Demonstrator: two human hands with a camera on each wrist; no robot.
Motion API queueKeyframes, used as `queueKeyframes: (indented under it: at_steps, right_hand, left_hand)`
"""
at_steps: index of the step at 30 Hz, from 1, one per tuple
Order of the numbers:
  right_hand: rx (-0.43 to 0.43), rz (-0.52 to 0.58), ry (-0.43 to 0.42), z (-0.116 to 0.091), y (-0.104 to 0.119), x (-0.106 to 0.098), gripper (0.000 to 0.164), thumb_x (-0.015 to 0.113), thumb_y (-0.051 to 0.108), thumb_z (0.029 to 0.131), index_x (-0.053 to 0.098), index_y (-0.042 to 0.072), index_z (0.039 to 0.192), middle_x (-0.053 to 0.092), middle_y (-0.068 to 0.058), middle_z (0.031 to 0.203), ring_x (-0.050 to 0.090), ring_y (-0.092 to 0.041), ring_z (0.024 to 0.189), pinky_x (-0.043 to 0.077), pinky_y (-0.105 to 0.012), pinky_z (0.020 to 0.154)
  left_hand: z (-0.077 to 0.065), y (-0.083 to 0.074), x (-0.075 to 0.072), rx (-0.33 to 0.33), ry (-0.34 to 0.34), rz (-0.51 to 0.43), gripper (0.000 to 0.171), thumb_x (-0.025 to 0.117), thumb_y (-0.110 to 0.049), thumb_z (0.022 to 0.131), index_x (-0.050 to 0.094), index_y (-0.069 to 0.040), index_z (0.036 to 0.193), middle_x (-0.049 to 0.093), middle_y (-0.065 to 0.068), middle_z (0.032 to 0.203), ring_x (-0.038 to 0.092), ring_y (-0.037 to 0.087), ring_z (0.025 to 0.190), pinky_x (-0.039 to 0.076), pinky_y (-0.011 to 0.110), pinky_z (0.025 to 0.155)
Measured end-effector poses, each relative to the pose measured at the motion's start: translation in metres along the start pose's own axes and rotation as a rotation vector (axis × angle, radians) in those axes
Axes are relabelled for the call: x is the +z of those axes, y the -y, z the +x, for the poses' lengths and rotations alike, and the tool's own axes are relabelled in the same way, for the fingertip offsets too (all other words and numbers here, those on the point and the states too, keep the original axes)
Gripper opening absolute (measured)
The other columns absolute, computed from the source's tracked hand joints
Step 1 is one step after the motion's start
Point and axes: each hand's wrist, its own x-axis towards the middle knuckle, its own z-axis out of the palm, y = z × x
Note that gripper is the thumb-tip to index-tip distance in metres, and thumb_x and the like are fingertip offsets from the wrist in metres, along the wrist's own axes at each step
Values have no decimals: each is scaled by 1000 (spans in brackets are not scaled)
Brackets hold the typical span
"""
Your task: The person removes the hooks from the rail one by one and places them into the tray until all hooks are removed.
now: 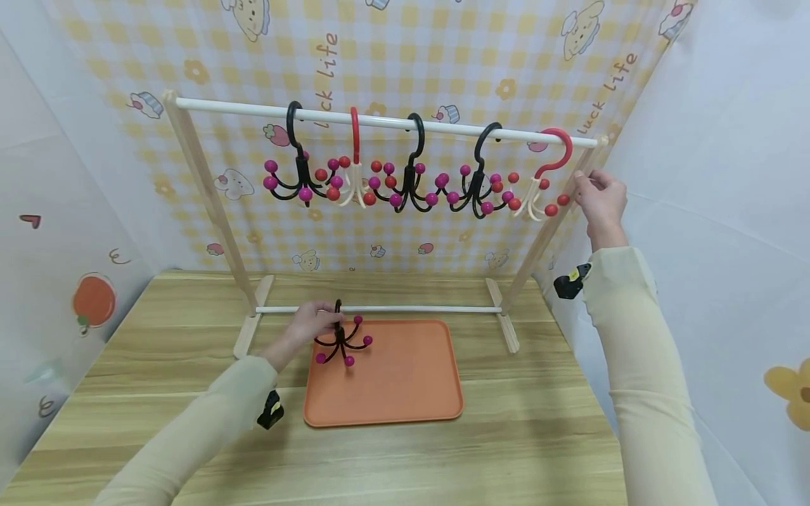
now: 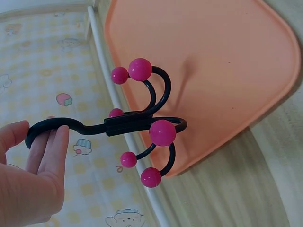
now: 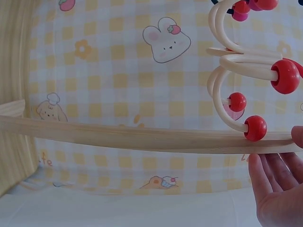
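My left hand (image 1: 311, 323) pinches the curved hook end of a black multi-arm hanger (image 2: 128, 124) with pink ball tips. That hanger is above the left part of an orange tray (image 1: 392, 379), its arms spread below the hand. My right hand (image 1: 602, 200) grips the right wooden post (image 3: 142, 137) of a rack near its top, thumb on one side and fingers on the other. Beside it a red-hooked hanger (image 1: 557, 147) with cream arms and red balls hangs from the white top rod (image 1: 247, 107).
Further left on the rod hang black hangers, such as this one (image 1: 479, 183), and another red-and-cream hanger (image 1: 356, 151). A lower white rod (image 1: 405, 309) joins the rack's wooden feet (image 1: 503, 323) on the wooden table (image 1: 506, 436). Patterned cloth (image 1: 392, 42) hangs behind.
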Motion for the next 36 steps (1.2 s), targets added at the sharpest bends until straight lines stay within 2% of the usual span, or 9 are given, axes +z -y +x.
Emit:
queueKeyframes:
  at_steps: [7,13,25,29,34,36]
  right_hand:
    - [1,8,3,-1,1,0,47,56,37,84,51,12,124,51,-5,121,46,-14,105,36,-27,91]
    - [10,5,7,-1,1,-1,48,55,38,84,51,12,124,49,-5,123,45,-15,107,35,-27,92]
    - [16,15,1,-2,3,0,47,55,36,85,51,12,124,49,-5,123,44,-14,108,35,-25,91]
    - [14,13,4,-2,2,-1,47,56,37,84,51,12,124,49,-5,123,44,-14,109,35,-26,92]
    - [12,11,10,-2,2,-1,49,56,38,83,51,13,125,48,-5,125,44,-15,110,34,-26,92]
    - [12,9,11,-1,2,-1,49,56,38,83,51,13,125,48,-4,125,44,-15,110,34,-26,92]
  left_hand:
    - [1,9,-1,-1,0,17,24,50,-3,88,48,15,104,57,26,103,53,38,97,42,42,83]
    - [2,14,-1,5,-19,37,28,53,-4,87,47,15,107,57,27,103,54,37,95,47,34,76]
    - [3,16,-1,4,-30,62,34,55,-7,86,45,15,111,58,25,101,54,37,95,48,31,74]
    - [2,15,-4,14,-40,117,37,54,-11,87,46,14,114,56,26,105,54,36,95,48,32,74]
    - [-2,7,-9,12,-89,200,36,54,-18,88,50,9,113,56,25,106,56,34,91,48,33,70]
    - [-4,3,-11,10,-110,220,37,53,-21,89,51,7,113,56,24,108,56,33,92,47,35,72]
